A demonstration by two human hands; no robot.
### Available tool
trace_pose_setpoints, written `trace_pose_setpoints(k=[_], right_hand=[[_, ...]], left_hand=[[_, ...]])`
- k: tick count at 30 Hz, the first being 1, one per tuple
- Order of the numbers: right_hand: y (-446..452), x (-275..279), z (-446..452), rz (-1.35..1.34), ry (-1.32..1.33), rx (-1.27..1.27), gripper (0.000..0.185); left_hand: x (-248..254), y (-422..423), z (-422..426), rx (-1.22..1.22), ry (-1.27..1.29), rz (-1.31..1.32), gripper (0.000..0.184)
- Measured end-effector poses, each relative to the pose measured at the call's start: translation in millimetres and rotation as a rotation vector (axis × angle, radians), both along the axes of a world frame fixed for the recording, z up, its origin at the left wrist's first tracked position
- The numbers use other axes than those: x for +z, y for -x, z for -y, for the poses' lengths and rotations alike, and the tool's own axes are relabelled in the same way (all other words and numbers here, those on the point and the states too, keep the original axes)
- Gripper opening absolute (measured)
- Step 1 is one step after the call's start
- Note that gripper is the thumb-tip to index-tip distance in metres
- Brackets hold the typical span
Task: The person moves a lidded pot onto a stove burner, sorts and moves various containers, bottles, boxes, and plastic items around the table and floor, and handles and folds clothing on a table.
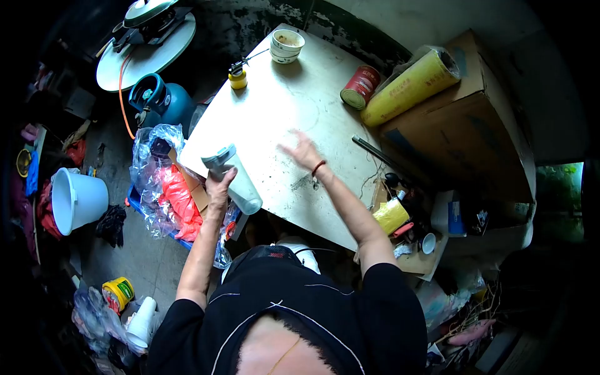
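One tall translucent plastic container tilts over the near-left edge of the white flat-topped table, my left hand wrapped round it, presumably for steadiness; my blurred right hand looks empty, fingers spread.

White table with bowls, red can

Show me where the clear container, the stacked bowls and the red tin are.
Clear container (244,183): head view, on its see-through side.
Stacked bowls (285,54): head view, on their outer wall.
Red tin (362,84): head view, on its red side.
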State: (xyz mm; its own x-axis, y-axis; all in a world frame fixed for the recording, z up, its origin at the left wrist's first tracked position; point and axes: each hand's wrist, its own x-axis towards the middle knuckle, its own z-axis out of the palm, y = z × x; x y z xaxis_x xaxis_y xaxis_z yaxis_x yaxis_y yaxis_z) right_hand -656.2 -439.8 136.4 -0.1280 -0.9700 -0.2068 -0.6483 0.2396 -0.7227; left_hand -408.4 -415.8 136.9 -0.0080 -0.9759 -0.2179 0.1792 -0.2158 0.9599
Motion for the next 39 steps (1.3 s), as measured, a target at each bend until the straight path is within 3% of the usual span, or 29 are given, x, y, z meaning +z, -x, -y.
trace_pose_setpoints(k=[3, 5, 7, 11, 13, 15, 20, 25, 31, 34, 37, 39], right_hand=[[74, -23, 45, -0.356, 0.088, -0.503, 0.090], [117, -20, 68, -0.448, 0.250, -0.542, 0.091], [142, -20, 89, -0.605, 0.233, -0.598, 0.092], [164, -29, 134, -0.701, -0.011, -0.765, 0.099], [175, -49, 152, -0.577, -0.024, -0.920, 0.099], [164, -34, 156, -0.555, -0.135, -1.001, 0.099], [157, -35, 165, -0.749, -0.106, -1.167, 0.089], [163, -28, 165, -0.690, -0.116, -1.160, 0.078], [170, -54, 142, -0.820, 0.130, -1.020, 0.070], [144, -31, 119, -0.694, 0.173, -0.957, 0.065], [124, -34, 93, -0.676, 0.241, -0.850, 0.071], [108, -28, 76, -0.708, 0.230, -0.765, 0.076]], left_hand=[[-9, -25, -7, 0.025, 0.025, 0.073, 0.046], [9, -31, -17, 0.071, 0.021, 0.171, 0.049], [5, -44, -25, 0.065, -0.026, 0.230, 0.055], [23, -48, -40, 0.072, -0.040, 0.335, 0.049], [19, -48, -47, 0.135, 0.000, 0.296, 0.047], [26, -44, -51, 0.172, 0.009, 0.328, 0.048], [29, -43, -56, 0.233, -0.058, 0.277, 0.049], [32, -47, -53, 0.257, -0.020, 0.277, 0.049], [19, -41, -46, 0.186, -0.051, 0.249, 0.050], [21, -30, -40, 0.127, -0.084, 0.244, 0.052], [-4, -27, -34, 0.114, -0.049, 0.215, 0.056], [-14, -23, -28, 0.107, 0.001, 0.235, 0.046]])
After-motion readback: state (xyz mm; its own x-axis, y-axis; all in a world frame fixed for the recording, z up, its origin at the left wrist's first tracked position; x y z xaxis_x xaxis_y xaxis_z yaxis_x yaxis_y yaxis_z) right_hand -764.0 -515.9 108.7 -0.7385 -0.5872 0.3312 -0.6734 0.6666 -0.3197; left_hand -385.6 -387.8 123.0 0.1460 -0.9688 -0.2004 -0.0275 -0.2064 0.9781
